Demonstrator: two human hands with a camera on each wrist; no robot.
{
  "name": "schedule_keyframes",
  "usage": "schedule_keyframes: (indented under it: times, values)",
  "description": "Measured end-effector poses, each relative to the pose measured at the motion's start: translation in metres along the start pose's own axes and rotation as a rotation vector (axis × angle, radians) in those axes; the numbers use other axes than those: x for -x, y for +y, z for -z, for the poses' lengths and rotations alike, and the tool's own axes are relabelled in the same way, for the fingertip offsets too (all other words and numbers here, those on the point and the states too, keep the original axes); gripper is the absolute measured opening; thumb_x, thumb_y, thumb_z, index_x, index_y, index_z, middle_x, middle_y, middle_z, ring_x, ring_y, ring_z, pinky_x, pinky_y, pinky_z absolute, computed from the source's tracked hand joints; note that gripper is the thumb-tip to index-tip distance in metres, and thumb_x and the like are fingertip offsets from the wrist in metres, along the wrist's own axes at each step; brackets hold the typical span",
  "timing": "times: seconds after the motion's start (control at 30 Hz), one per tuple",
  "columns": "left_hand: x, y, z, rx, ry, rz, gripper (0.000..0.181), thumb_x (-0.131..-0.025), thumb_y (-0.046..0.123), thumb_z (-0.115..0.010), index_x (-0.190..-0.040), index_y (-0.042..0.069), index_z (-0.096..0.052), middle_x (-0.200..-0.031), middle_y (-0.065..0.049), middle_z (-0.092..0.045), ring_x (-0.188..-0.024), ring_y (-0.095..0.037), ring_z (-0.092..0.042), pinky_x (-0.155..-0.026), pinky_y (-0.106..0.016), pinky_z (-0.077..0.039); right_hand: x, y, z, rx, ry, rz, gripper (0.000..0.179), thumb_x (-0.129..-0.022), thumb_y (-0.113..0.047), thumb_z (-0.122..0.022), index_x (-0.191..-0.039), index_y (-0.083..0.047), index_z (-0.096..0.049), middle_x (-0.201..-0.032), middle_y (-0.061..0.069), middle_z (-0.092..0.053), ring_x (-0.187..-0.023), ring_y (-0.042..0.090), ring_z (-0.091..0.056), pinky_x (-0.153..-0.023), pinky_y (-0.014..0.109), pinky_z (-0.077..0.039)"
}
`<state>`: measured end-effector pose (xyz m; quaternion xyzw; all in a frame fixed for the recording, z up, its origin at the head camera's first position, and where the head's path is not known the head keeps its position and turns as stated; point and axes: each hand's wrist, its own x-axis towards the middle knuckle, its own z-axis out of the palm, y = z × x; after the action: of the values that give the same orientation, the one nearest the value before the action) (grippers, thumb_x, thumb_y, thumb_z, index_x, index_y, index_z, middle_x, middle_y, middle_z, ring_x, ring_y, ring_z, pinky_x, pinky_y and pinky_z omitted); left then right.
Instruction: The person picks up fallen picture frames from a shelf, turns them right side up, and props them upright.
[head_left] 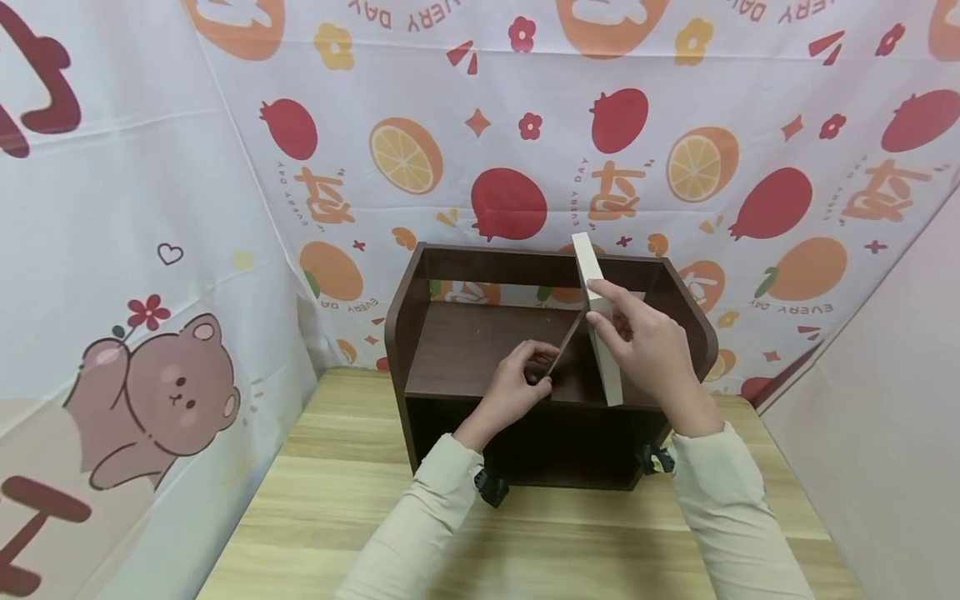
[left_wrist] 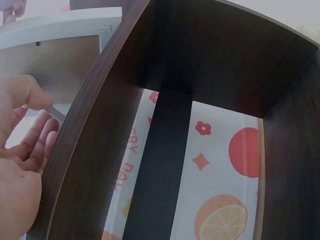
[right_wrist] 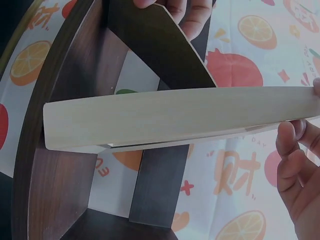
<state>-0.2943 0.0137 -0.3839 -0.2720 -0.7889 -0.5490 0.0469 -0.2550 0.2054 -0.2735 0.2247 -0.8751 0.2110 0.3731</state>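
A picture frame with pale edges stands nearly upright on the upper shelf of a dark brown shelf unit, seen edge-on from above. My right hand pinches its edge between thumb and fingers. Out from its back slants a thin dark support leg, which my left hand holds between thumb and fingers. In the left wrist view the brown back of the frame shows, with a small dark clip. What the frame's front bears is hidden.
The shelf unit stands on a wood-grain table and has a dark lower compartment. Raised side panels bound the upper shelf. Behind hangs a fruit-print cloth; a bear-print cloth hangs at the left.
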Motion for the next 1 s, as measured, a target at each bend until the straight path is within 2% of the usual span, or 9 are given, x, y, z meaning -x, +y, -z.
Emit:
schedule_keyframes:
  times: [0.3, 0.43, 0.63, 0.77, 0.9, 1.0]
  values:
    - [0.000, 0.002, 0.004, 0.064, -0.025, 0.038, 0.031, -0.093, 0.007, -0.062, -0.121, 0.018, -0.059, -0.120, -0.003, -0.058, -0.107, -0.020, -0.060, -0.085, -0.034, -0.047, -0.002, -0.002, 0.005, 0.090, -0.066, -0.010, 0.042, -0.093, -0.024, -0.064, -0.134, -0.025, -0.055, -0.064, 0.001, -0.052, -0.051, 0.013, -0.040, -0.047, 0.028, -0.031]
    - [-0.003, 0.003, 0.007, 0.084, -0.041, 0.068, 0.027, -0.095, 0.013, -0.062, -0.122, 0.016, -0.059, -0.118, -0.005, -0.060, -0.108, -0.020, -0.061, -0.085, -0.032, -0.047, -0.003, -0.002, 0.008, 0.078, -0.091, -0.018, 0.041, -0.096, -0.022, -0.060, -0.136, -0.025, -0.054, -0.066, 0.004, -0.057, -0.053, 0.016, -0.042, -0.050, 0.030, -0.034]
    - [-0.005, 0.002, 0.010, 0.109, -0.066, 0.084, 0.029, -0.096, 0.008, -0.058, -0.125, 0.008, -0.058, -0.119, -0.015, -0.062, -0.110, -0.029, -0.059, -0.086, -0.035, -0.045, -0.005, -0.002, 0.009, 0.074, -0.093, -0.011, 0.040, -0.097, -0.016, -0.056, -0.136, -0.024, -0.055, -0.069, 0.007, -0.062, -0.054, 0.017, -0.044, -0.051, 0.033, -0.036]
    - [-0.004, 0.002, 0.012, 0.124, -0.067, 0.079, 0.029, -0.096, 0.011, -0.059, -0.125, 0.012, -0.058, -0.119, -0.013, -0.062, -0.110, -0.026, -0.059, -0.085, -0.033, -0.044, -0.005, -0.004, 0.009, 0.092, -0.105, -0.005, 0.039, -0.098, -0.014, -0.055, -0.136, -0.023, -0.055, -0.070, 0.009, -0.063, -0.053, 0.018, -0.043, -0.049, 0.034, -0.036]
    - [-0.003, 0.001, 0.013, 0.144, -0.067, 0.075, 0.027, -0.096, 0.013, -0.059, -0.124, 0.016, -0.059, -0.119, -0.009, -0.063, -0.109, -0.022, -0.059, -0.087, -0.034, -0.046, -0.006, -0.006, 0.010, 0.097, -0.128, -0.012, 0.039, -0.099, -0.015, -0.053, -0.137, -0.022, -0.054, -0.065, 0.008, -0.060, -0.052, 0.018, -0.043, -0.049, 0.034, -0.035]
    - [-0.004, 0.000, 0.014, 0.178, -0.063, 0.075, 0.026, -0.096, 0.010, -0.058, -0.123, 0.012, -0.059, -0.119, -0.011, -0.062, -0.108, -0.023, -0.059, -0.090, -0.037, -0.047, -0.008, -0.008, 0.010, 0.103, -0.148, -0.022, 0.038, -0.099, -0.016, -0.053, -0.137, -0.022, -0.054, -0.058, 0.005, -0.052, -0.051, 0.017, -0.040, -0.048, 0.032, -0.033]
